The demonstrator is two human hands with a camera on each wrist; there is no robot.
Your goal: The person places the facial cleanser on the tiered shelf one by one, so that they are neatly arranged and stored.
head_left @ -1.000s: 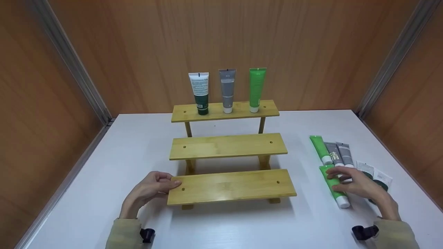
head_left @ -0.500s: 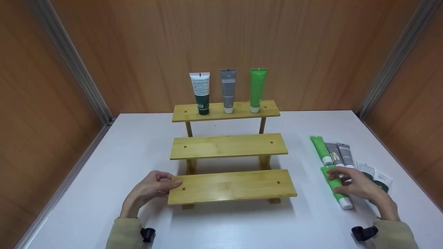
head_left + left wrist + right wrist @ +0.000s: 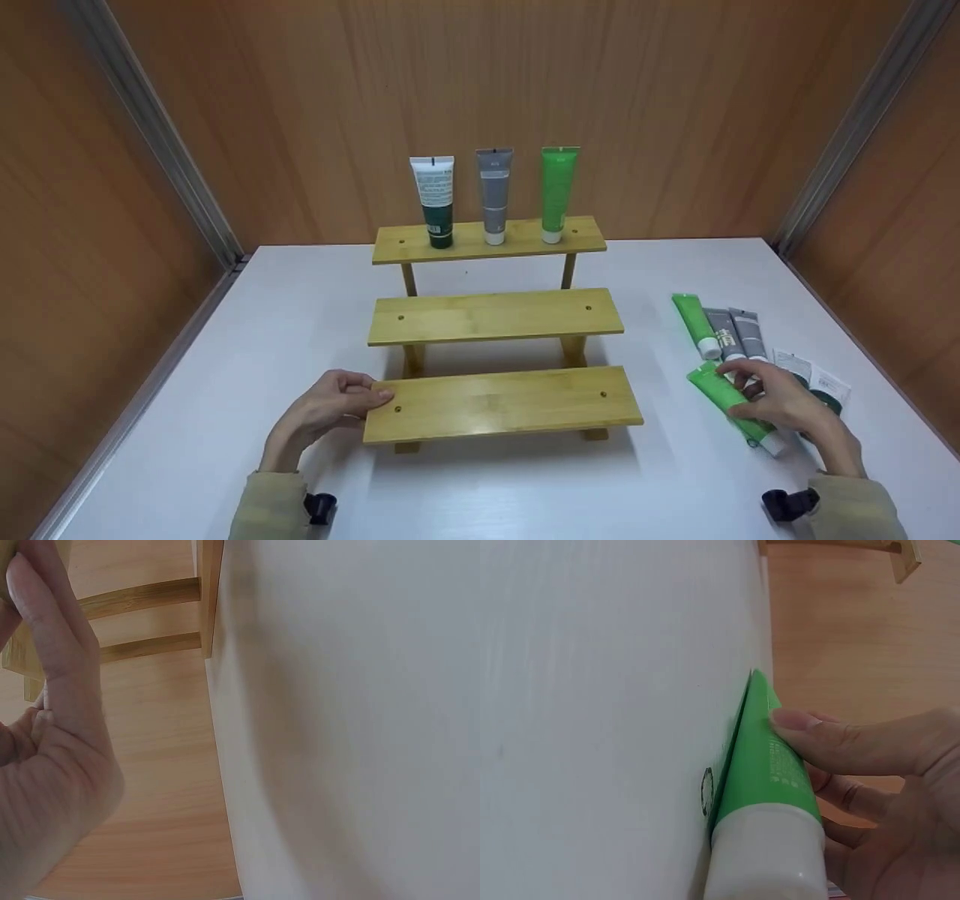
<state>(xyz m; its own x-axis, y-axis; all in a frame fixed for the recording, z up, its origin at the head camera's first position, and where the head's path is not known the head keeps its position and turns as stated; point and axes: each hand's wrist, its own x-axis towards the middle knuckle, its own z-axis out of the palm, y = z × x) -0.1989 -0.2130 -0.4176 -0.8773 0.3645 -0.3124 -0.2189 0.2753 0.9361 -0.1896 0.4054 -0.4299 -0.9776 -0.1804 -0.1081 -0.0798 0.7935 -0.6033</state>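
Observation:
My left hand [image 3: 324, 409] pinches the left end of the lowest step [image 3: 502, 405] of a three-step bamboo rack, thumb on top. In the left wrist view its fingers bend up at the wood at the upper left. Over at the right, my right hand [image 3: 791, 409] pinches a green squeeze tube [image 3: 716, 388] with a white cap, lying slanted on the white table. The right wrist view has the thumb on the face of this tube [image 3: 769, 765] and the other fingers behind it. A small dark ring mark [image 3: 707, 791] shows on the table beside the tube.
On the top step stand a white-and-dark-green tube [image 3: 433, 199], a grey tube [image 3: 494, 195] and a green tube [image 3: 557, 191], caps down. Another green tube [image 3: 694, 322], grey tubes [image 3: 748, 334] and white-and-green tubes [image 3: 829, 386] lie near the right hand. Wooden panels [image 3: 480, 90] enclose the table.
The green tube under my right hand has swung round, its capped end moving right and its flat end slightly left. The left hand keeps its hold on the rack.

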